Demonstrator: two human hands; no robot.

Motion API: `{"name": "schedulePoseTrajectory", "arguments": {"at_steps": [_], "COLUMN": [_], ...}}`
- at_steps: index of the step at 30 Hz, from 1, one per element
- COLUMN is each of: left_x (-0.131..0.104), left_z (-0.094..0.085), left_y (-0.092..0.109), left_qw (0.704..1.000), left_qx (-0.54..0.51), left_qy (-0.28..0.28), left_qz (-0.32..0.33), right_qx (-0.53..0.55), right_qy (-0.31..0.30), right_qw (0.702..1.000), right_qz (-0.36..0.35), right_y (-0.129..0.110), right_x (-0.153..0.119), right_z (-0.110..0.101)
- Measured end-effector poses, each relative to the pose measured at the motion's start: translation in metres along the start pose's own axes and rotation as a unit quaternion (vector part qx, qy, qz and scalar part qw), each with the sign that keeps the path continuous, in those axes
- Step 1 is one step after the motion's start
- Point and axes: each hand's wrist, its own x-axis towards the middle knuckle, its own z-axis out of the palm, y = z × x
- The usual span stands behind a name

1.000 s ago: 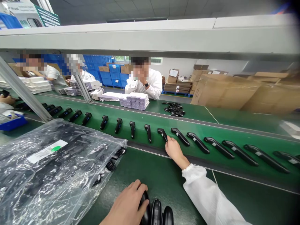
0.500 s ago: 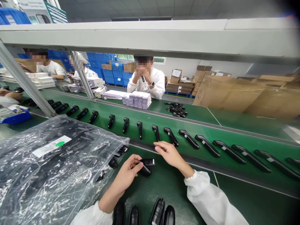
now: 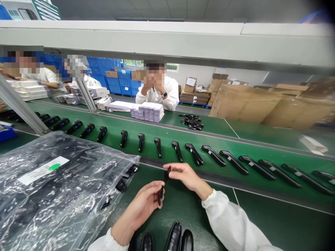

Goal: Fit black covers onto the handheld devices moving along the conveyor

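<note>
My left hand (image 3: pixel 150 199) is closed on a small black plastic part (image 3: pixel 160 195), seen nearly edge-on between thumb and fingers. Just above and to the right, my right hand (image 3: pixel 184 174) pinches another dark piece (image 3: pixel 167 173) between thumb and fingertips. The two pieces lie very close; whether they touch or are joined I cannot tell. Below the hands, several glossy black elongated housings (image 3: pixel 174 237) rest on the green work surface (image 3: pixel 209 226). Left of my left hand, small black frame-like parts (image 3: pixel 121 185) show at the mouth of a clear plastic bag (image 3: pixel 86 174).
A row of black angled handheld devices (image 3: pixel 213 155) lies along the green conveyor belt (image 3: pixel 167 134) ahead. Beyond it stand stacked small boxes (image 3: pixel 148 112), a pile of black parts (image 3: pixel 192 122) and a seated co-worker (image 3: pixel 171 92). A metal shelf beam (image 3: pixel 157 42) crosses overhead.
My right hand, open and holding nothing before, now pinches a dark piece close to my left hand. The black part in my left hand has turned edge-on. The camera view has shifted slightly right.
</note>
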Motion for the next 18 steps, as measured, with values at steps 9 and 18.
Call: {"name": "schedulePoseTrajectory", "arguments": {"at_steps": [9,18], "left_x": [0.005,0.001], "left_z": [-0.01,-0.005], "left_y": [-0.001,0.0], "left_qw": [0.992,0.984], "left_qx": [0.082,0.136], "left_qy": [0.079,0.091], "left_qz": [0.049,0.066], "right_qx": [-0.565,-0.66], "right_qy": [0.231,0.24], "right_qw": [0.786,0.694], "right_qz": [0.097,0.159], "right_y": [0.031,0.028], "right_x": [0.021,0.034], "right_z": [-0.057,-0.059]}}
